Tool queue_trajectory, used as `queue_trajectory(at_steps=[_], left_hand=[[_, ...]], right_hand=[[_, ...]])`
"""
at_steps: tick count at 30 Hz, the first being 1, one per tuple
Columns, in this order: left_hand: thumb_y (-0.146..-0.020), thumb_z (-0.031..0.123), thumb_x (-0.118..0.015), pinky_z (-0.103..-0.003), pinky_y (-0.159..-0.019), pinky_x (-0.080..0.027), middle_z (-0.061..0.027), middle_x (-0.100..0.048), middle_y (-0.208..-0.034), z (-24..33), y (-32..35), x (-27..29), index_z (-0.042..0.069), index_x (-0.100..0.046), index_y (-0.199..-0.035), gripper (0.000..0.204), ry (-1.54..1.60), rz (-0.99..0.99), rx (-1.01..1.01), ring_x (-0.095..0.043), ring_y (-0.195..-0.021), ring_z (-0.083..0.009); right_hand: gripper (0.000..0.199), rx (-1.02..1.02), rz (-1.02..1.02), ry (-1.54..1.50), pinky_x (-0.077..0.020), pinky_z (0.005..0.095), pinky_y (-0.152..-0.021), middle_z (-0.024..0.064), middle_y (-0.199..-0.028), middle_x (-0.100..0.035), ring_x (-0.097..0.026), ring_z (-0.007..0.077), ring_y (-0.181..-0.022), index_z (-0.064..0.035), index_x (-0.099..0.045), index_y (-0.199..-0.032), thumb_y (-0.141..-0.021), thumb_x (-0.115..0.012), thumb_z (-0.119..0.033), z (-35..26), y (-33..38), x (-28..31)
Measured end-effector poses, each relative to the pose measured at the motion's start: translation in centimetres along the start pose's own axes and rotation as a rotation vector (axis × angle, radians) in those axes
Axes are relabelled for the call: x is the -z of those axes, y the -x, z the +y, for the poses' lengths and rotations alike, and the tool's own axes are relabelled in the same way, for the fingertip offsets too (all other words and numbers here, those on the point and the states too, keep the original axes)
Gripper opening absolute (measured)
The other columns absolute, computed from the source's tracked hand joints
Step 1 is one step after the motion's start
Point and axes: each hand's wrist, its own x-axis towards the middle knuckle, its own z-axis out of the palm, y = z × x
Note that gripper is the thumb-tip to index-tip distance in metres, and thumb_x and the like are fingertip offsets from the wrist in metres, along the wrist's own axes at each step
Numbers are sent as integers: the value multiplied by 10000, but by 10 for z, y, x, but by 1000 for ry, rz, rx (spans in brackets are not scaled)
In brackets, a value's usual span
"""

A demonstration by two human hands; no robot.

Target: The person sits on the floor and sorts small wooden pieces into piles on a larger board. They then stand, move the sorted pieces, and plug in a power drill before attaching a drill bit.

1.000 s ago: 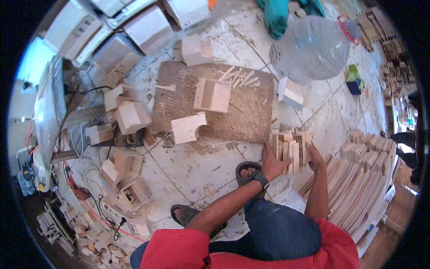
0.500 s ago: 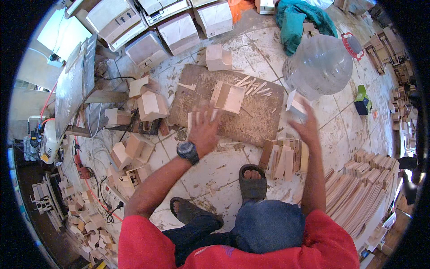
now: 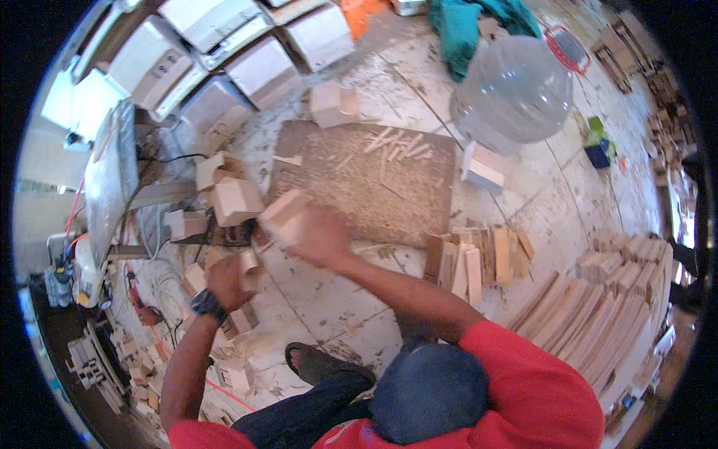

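I take the brown board [image 3: 359, 187] on the floor as my landmark; its top is mostly bare, with only thin wooden sticks [image 3: 400, 144] scattered toward its far edge, so there is open room on it; its near edge and its left edge are crowded. At the near-left corner of the board my right hand [image 3: 318, 236] is closed around a pale wooden block [image 3: 283, 213]; the picture is blurred there, so I cannot tell exactly how the fingers lie, but the block sits in the hand, at its far-left side, just over the board's corner. My left hand [image 3: 224, 280] is lower and to the left of the board, curled around a small wooden piece [image 3: 248, 263]; the piece is at the right side of the hand, toward the board; a dark watch [image 3: 203, 303] is on that wrist. Left of the board stand several wooden boxes [image 3: 233, 198] close together, with little free floor between them; right of the near edge stands a group of short planks [image 3: 479, 258]; beyond these a long stack of boards [image 3: 598, 314] closes the right side. Behind the board's far-right corner is a big clear water jug [image 3: 516, 93]; the floor between the jug and the board is narrow.
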Motion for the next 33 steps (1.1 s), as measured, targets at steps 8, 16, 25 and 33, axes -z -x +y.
queue_trajectory(at_steps=[8,16,25,33], left_hand=[[-591,331,-787,-554,-1094,-203,-243,-271,-1457,-38,22,16,46,-275,-1409,1006,-111,-145,192,-231,-1364,-407],[-763,137,-586,-471,-1076,-294,-245,-369,-1392,54,-178,39,6,-442,-1293,564,127,514,-297,-365,-1280,-408],[-948,414,-323,-661,-1066,-86,-55,-176,-1543,140,-409,36,237,-487,-1332,453,-64,266,-92,-125,-1390,-436],[-859,217,-503,-544,-807,-444,-109,-649,-1040,77,-289,39,97,-601,-1026,227,326,722,-58,-636,-945,-303]], right_hand=[[923,-147,164,112,-289,423,-1080,264,-1366,-397,-371,380,-1278,34,-344,-1362,-688,-745,-454,98,-13,110],[669,-512,128,858,-363,531,-1011,193,-1441,-348,-352,372,-1315,-68,-317,-1413,-794,-570,-63,247,54,212],[464,-241,616,192,-443,381,-937,217,-1155,-596,-576,321,-1084,2,-522,-1259,-799,-536,-55,177,53,197],[468,48,483,5,-468,351,-888,196,-1204,-588,-590,277,-1074,-39,-524,-1269,-811,-516,55,93,-4,150]])
